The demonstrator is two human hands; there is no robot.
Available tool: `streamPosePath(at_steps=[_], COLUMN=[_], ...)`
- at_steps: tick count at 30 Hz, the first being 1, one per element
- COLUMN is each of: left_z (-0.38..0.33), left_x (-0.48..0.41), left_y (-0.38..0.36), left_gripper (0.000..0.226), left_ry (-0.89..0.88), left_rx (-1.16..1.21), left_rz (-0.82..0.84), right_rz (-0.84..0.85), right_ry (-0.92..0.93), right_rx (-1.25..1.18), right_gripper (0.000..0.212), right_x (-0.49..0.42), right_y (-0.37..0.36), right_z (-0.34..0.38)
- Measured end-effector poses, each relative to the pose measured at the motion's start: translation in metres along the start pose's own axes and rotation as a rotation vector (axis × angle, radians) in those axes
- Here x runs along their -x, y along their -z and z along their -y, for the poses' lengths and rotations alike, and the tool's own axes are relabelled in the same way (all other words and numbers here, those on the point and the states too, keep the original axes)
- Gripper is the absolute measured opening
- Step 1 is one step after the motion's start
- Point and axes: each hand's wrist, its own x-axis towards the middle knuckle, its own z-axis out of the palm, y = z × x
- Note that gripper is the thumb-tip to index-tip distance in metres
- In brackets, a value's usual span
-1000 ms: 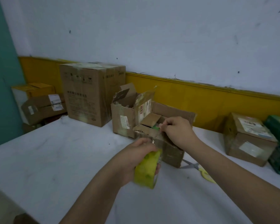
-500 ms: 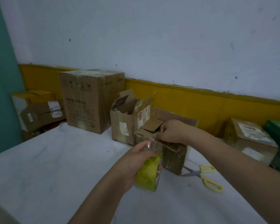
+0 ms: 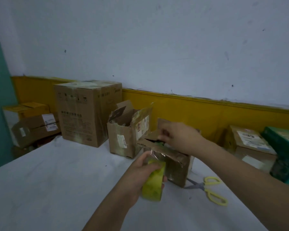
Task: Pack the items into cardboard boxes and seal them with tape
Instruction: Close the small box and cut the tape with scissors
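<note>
A person's left hand (image 3: 140,170) grips a yellow-green roll of tape (image 3: 154,182), fingers curled round it, just in front of a small cardboard box (image 3: 175,165) on a white counter (image 3: 57,180). A clear strip of tape (image 3: 157,154) runs from the top of the roll up to the box's front flap, so roll and box are joined by it. The right hand (image 3: 178,137) reaches over the top of the same box with its fingers bent down at the partly closed flaps. The hand is blurred, and whether it pinches a flap or only presses on it cannot be told. Something green (image 3: 159,143) shows through the gap between the flaps, just beside those fingers.

Scissors (image 3: 210,189) with yellow handles lie flat on the counter to the right of the box, near its lower corner and below the right forearm.

Just behind and left of the small box stands an open box (image 3: 123,137) with its flaps raised. Further left, a tall taped carton (image 3: 85,114) stands against the yellow band of the wall. A stack of smaller boxes (image 3: 35,127) sits at the far left, off the counter's edge. At the right, a labelled box (image 3: 250,144) rests beside a green package (image 3: 285,150).
</note>
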Motion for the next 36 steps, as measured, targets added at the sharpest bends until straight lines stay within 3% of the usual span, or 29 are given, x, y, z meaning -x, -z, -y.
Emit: streamPosePath(at_steps=[2, 4, 6, 9, 11, 15, 18, 22, 25, 29, 31, 33, 36], left_z=[0.002, 0.003, 0.005, 0.011, 0.017, 0.030, 0.040, 0.047, 0.048, 0.049, 0.050, 0.049, 0.049], left_x=[-0.004, -0.009, -0.014, -0.020, -0.025, -0.034, -0.040, -0.045, -0.044, -0.044, -0.043, -0.042, -0.043], left_y=[-0.003, -0.004, -0.007, -0.016, -0.025, -0.033, -0.033, -0.031, -0.031, -0.031, -0.031, -0.029, -0.029], left_gripper=[0.034, 0.027, 0.030, 0.037, 0.040, 0.042, 0.042, 0.043, 0.040, 0.039, 0.035, 0.030, 0.029], left_ry=[-0.021, -0.043, -0.059, -0.074, -0.091, -0.144, -0.161, -0.194, -0.232, -0.227, -0.203, -0.177, -0.152], left_rx=[-0.019, -0.030, -0.042, -0.038, -0.028, -0.012, 0.003, -0.007, -0.033, -0.022, -0.028, -0.060, -0.065], left_rz=[0.014, 0.036, 0.059, 0.090, 0.108, 0.132, 0.125, 0.143, 0.167, 0.179, 0.198, 0.225, 0.252], right_rz=[-0.249, -0.383, -0.314, 0.080, 0.199, 0.080, 0.080, 0.209, 0.329, 0.385, 0.401, 0.371, 0.162], right_ry=[-0.004, -0.081, -0.188, -0.194, -0.193, -0.402, -0.530, -0.576, -0.558, -0.481, -0.479, -0.495, -0.404], right_rx=[-0.034, -0.042, 0.018, -0.027, -0.107, -0.187, -0.208, -0.096, 0.143, 0.296, 0.247, 0.033, -0.228], right_gripper=[0.029, 0.036, 0.035, 0.013, 0.022, 0.021, 0.029, 0.040, 0.049, 0.045, 0.044, 0.050, 0.066], right_x=[0.027, 0.071, 0.117, 0.158, 0.169, 0.174, 0.171, 0.170, 0.181, 0.202, 0.212, 0.222, 0.223], right_y=[0.015, 0.015, -0.003, -0.041, -0.062, -0.078, -0.081, -0.072, -0.059, -0.046, -0.034, -0.018, 0.013], right_z=[-0.009, -0.027, -0.046, -0.073, -0.086, -0.095, -0.094, -0.082, -0.073, -0.066, -0.067, -0.070, -0.058])
